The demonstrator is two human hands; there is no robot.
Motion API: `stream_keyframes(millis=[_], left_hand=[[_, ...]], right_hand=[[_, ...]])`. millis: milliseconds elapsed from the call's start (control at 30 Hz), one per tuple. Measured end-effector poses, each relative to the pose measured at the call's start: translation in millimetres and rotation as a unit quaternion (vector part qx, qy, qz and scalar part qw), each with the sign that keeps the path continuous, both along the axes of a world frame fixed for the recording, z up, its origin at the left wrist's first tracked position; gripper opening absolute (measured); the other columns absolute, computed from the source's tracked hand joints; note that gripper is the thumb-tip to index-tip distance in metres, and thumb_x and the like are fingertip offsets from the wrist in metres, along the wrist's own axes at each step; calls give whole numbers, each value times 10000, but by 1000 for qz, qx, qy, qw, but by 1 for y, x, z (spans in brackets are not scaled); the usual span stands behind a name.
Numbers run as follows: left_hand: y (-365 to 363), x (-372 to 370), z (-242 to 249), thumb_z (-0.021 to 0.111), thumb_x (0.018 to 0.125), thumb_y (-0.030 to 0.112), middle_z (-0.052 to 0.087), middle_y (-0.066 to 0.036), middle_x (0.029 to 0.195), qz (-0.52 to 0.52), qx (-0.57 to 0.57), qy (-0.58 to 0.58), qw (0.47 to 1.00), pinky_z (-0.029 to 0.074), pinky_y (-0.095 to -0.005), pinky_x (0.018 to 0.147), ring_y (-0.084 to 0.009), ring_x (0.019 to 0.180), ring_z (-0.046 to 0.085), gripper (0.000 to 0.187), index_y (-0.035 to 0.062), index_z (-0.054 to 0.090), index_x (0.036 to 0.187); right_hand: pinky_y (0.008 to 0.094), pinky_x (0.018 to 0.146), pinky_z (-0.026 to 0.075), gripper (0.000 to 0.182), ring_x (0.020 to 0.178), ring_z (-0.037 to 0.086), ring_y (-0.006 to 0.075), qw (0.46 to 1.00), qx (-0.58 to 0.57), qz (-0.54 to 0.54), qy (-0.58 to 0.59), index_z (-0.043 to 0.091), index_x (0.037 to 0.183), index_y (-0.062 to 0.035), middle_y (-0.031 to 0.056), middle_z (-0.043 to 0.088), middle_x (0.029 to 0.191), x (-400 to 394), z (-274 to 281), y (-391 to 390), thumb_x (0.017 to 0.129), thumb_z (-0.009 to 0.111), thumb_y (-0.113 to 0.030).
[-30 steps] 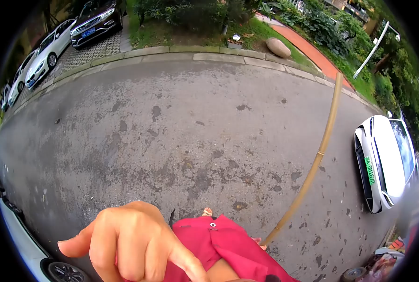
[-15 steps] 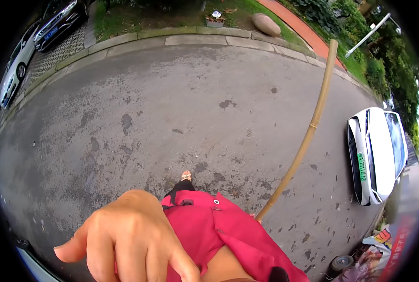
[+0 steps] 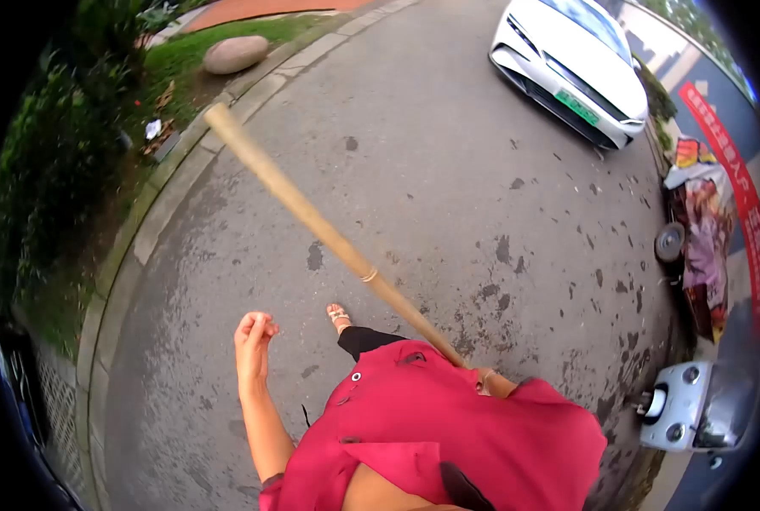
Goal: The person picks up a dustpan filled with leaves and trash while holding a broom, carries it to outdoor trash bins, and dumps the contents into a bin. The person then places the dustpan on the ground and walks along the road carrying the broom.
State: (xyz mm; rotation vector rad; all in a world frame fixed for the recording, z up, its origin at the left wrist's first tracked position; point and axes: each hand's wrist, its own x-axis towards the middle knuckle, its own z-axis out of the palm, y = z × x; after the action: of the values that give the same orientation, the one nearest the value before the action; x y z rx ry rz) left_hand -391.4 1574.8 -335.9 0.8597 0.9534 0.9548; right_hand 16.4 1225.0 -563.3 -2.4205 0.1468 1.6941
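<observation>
A long bamboo pole point(image 3: 312, 219) slants across the view, its far end near the kerb at the upper left and its near end at the red shirt point(image 3: 482, 426). My right hand point(image 3: 484, 381) is at the pole's near end, by the shirt, its fingers mostly hidden. My left hand point(image 3: 255, 332) is raised over the road at the left, apart from the pole, with its fingers curled in. Nothing shows in it.
A white car point(image 3: 571, 72) stands at the upper right. Along the right edge are a covered cart point(image 3: 705, 230) and a pale vehicle point(image 3: 676, 406). A stone kerb point(image 3: 169, 192), a boulder point(image 3: 236, 54) and bushes line the left.
The view has turned to the right. The pole now slants to the upper left. My left hand has moved away from the camera, and its fingers are curled.
</observation>
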Motion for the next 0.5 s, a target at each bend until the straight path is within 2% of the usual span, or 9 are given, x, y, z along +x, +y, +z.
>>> stream_keyframes(millis=[67, 100, 167, 200, 267, 333, 367, 433, 500], left_hand=[[41, -59, -92, 557, 850, 218, 514, -3, 667, 98, -122, -48, 987, 430, -290, 678, -112, 622, 478, 156, 72, 539, 799], [48, -82, -117, 574, 839, 228, 510, 0, 660, 140, -175, -53, 973, 428, -294, 677, -122, 625, 481, 160, 80, 535, 792], [56, -158, -175, 587, 818, 260, 487, 3, 600, 275, -302, -1, 913, 426, -301, 663, -141, 603, 484, 191, 81, 538, 772], [58, -188, -191, 583, 815, 259, 491, 5, 600, 307, -357, 49, 881, 430, -302, 657, -143, 610, 492, 187, 86, 535, 762], [69, -231, -206, 577, 811, 257, 497, 8, 601, 337, -440, 126, 823, 438, -305, 647, -145, 622, 507, 181, 96, 529, 743], [86, -264, -214, 570, 807, 255, 503, 12, 603, 363, -476, 156, 786, 445, -308, 636, -147, 635, 523, 176, 106, 524, 724], [92, -278, -216, 567, 805, 254, 507, 13, 603, 382, -489, 153, 769, 449, -309, 630, -148, 641, 531, 175, 111, 521, 715], [96, -311, -222, 560, 801, 252, 513, 17, 604, 429, -488, 128, 749, 457, -312, 620, -150, 654, 547, 173, 121, 516, 696], [113, -334, -232, 553, 797, 250, 519, 20, 605, 471, -455, 105, 748, 464, -315, 609, -153, 666, 563, 174, 131, 510, 677]], right_hand=[[462, 608, 465, 324, 579, 510, 246, 996, 14, -80, 36, 521, 641, -65, 77, 527, 639, -10, -10, 58, 740, 463, -368], [469, 610, 471, 324, 581, 511, 251, 988, 34, -141, 62, 525, 636, -64, 80, 528, 640, -15, -22, 87, 741, 463, -365], [415, 495, 447, 184, 549, 531, 220, 958, 83, -243, 126, 479, 901, -44, 52, 515, 682, -25, -55, 150, 774, 438, -170], [401, 543, 475, 161, 595, 578, 258, 956, 213, -172, 103, 535, 846, -36, 81, 535, 673, -29, -61, 176, 778, 468, -165], [388, 590, 504, 162, 642, 624, 297, 935, 336, -94, 72, 592, 790, -27, 110, 555, 664, -37, -44, 244, 782, 498, -159], [329, 596, 495, 184, 731, 646, 254, 972, 180, -130, 81, 617, 827, -36, 108, 579, 679, -51, -2, 340, 728, 616, -191], [329, 596, 495, 184, 731, 646, 254, 976, 178, -95, 88, 617, 827, -36, 108, 579, 679, -54, 21, 382, 728, 616, -191], [318, 624, 487, 416, 727, 645, 231, 990, 88, 107, 24, 634, 914, -47, 133, 613, 753, -64, 45, 471, 679, 658, -389], [360, 690, 480, 582, 805, 631, 278, 898, 83, 423, -86, 627, 950, -27, 171, 628, 851, -68, 17, 538, 662, 601, -533]])
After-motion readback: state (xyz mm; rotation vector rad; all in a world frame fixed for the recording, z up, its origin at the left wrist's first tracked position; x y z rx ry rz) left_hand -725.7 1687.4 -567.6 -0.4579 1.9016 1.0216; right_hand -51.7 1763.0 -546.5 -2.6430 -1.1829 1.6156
